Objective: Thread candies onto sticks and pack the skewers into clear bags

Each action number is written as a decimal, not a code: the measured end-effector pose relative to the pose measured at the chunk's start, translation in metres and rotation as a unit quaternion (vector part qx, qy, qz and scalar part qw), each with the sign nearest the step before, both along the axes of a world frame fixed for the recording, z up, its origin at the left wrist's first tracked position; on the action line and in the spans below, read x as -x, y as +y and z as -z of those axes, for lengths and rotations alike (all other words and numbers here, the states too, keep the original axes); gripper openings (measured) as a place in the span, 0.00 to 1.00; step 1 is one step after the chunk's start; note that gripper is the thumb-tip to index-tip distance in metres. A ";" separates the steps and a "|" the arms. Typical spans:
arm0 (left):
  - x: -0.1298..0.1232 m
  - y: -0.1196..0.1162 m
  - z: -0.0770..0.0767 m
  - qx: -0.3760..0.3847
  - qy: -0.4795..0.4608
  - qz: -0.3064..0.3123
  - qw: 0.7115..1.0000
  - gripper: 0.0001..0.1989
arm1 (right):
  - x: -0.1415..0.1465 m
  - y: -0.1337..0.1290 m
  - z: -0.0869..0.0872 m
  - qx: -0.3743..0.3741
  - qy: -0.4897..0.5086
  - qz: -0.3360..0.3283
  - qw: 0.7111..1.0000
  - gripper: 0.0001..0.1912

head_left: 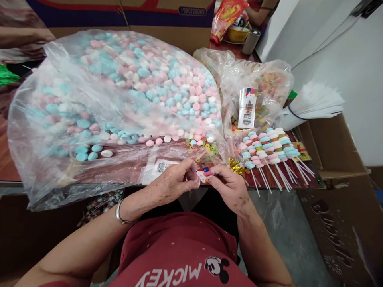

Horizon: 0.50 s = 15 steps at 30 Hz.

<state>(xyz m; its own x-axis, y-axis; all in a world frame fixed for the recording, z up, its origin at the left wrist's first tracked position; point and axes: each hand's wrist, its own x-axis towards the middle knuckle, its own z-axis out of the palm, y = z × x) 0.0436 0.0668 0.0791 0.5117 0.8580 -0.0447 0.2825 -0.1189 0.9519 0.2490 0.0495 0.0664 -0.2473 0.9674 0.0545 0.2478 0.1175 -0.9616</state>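
Just in front of my body, at the table's front edge, both hands pinch a small printed candy bag [203, 174] with a white, red and blue pattern. My left hand [176, 177] is closed on its left end, with the thumb below and curled fingers above. On the right end, the thumb and forefinger of my right hand [229, 186] are closed. Most of the bag is hidden by fingers. Beyond my right hand lies a stack of similar printed bags [247, 108]. To its front right rest several marshmallow skewers [271, 147] on white sticks.
A huge clear bag of pink, blue and white marshmallows [143, 79] covers the table's left and middle. Ring gummies [206, 148] lie loose. White sticks [320, 99] stand in a holder at right, near cardboard boxes [338, 159]. Another person's arm [20, 38] shows upper left.
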 end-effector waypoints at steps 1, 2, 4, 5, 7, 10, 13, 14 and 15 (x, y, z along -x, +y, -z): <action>0.000 -0.001 0.001 -0.004 0.005 0.001 1.000 0.04 | 0.000 0.000 -0.001 -0.014 -0.013 0.010 1.000 0.05; 0.001 -0.001 0.001 -0.011 0.013 0.000 1.000 0.02 | 0.000 0.001 -0.001 -0.026 -0.026 0.017 0.999 0.05; 0.001 -0.002 0.002 -0.028 0.032 -0.002 0.999 0.06 | -0.001 0.002 -0.002 -0.046 -0.046 0.013 0.998 0.04; 0.001 -0.002 0.002 -0.037 0.040 0.000 0.999 0.08 | -0.001 0.003 -0.002 -0.058 -0.052 0.002 0.997 0.04; 0.000 -0.002 0.003 -0.063 0.047 0.009 0.997 0.11 | -0.002 0.003 -0.002 -0.101 -0.064 -0.025 0.992 0.04; -0.002 -0.002 0.005 -0.102 0.052 0.021 0.993 0.14 | -0.004 0.001 -0.001 -0.204 -0.103 -0.034 0.973 0.07; -0.005 -0.003 0.011 -0.089 0.052 0.015 0.995 0.13 | -0.005 0.000 0.000 -0.288 -0.149 0.000 0.946 0.11; -0.006 -0.004 0.013 -0.075 0.045 0.009 0.996 0.11 | -0.005 -0.001 0.000 -0.303 -0.160 0.014 0.939 0.12; -0.007 -0.004 0.014 -0.062 0.035 0.003 0.997 0.10 | -0.006 -0.002 0.000 -0.313 -0.167 0.025 0.935 0.13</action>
<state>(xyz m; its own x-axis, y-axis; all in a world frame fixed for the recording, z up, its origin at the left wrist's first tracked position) 0.0510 0.0628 0.0648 0.5158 0.8563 0.0254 0.3471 -0.2360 0.9077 0.2547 0.0476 0.0663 -0.3064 0.7833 0.5409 0.5429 0.6106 -0.5766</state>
